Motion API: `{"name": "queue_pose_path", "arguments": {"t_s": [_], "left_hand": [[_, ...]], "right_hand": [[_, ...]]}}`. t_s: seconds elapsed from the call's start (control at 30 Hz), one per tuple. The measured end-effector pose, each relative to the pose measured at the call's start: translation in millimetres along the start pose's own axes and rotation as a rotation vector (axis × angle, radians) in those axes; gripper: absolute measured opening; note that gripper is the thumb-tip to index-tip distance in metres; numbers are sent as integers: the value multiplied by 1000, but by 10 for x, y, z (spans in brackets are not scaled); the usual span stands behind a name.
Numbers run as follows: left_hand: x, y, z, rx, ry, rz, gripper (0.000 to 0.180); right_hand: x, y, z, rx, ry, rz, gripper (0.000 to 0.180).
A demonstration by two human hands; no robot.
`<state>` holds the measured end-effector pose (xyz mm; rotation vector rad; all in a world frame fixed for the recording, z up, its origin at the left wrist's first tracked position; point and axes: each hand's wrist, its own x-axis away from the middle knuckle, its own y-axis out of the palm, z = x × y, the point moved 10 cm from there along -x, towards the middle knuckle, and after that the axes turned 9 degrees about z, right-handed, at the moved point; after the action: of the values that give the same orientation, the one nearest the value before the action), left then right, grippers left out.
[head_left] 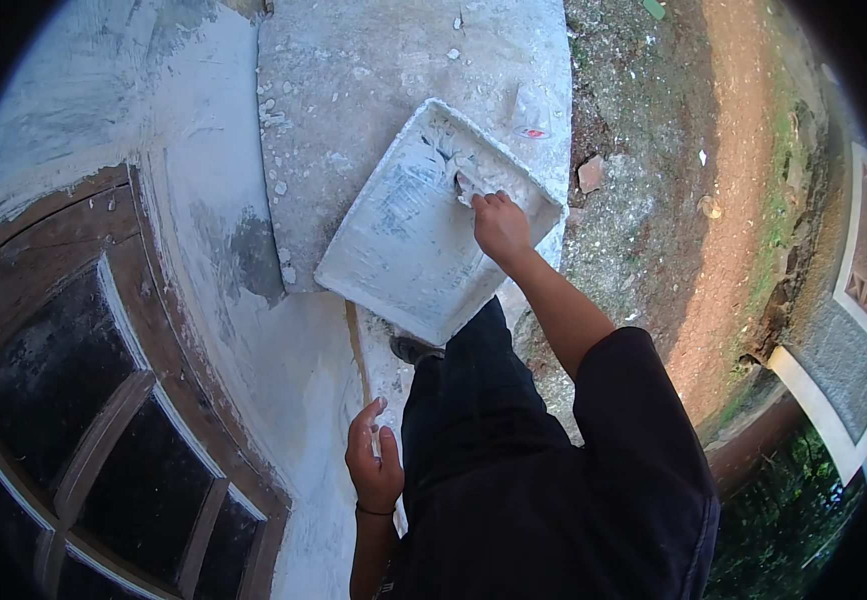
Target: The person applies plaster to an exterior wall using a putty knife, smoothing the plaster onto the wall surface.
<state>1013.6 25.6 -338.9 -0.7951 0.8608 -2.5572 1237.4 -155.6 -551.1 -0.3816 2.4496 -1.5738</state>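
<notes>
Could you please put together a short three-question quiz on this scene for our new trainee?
1. True or false: the right hand reaches into the white tray.
2. Where is the left hand? A) on the tray's rim B) low beside the person's dark trousers, apart from the tray C) on the window frame
3. What does the tray rest on?

Key
1. True; its fingers grip a small plaster-smeared tool.
2. B
3. A plaster-spattered concrete ledge.
</notes>
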Motion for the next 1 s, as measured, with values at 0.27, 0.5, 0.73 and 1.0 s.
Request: {"name": "queue_pose_path", "arguments": {"t_s": [0.27, 0.5, 0.73, 1.0], "left_hand": [[96, -9, -21, -13, -7, 21, 28], [166, 61, -33, 2, -9, 21, 28], [235, 118, -29, 24, 7, 21, 28], [244, 207, 23, 17, 28, 6, 29]], "right_hand": [[-276, -194, 20, -28, 32, -10, 13], [-348, 91, -179, 50, -124, -233, 17], [29, -224, 244, -38, 4, -167, 18], [-125, -55, 232, -29, 172, -227, 20]]}}
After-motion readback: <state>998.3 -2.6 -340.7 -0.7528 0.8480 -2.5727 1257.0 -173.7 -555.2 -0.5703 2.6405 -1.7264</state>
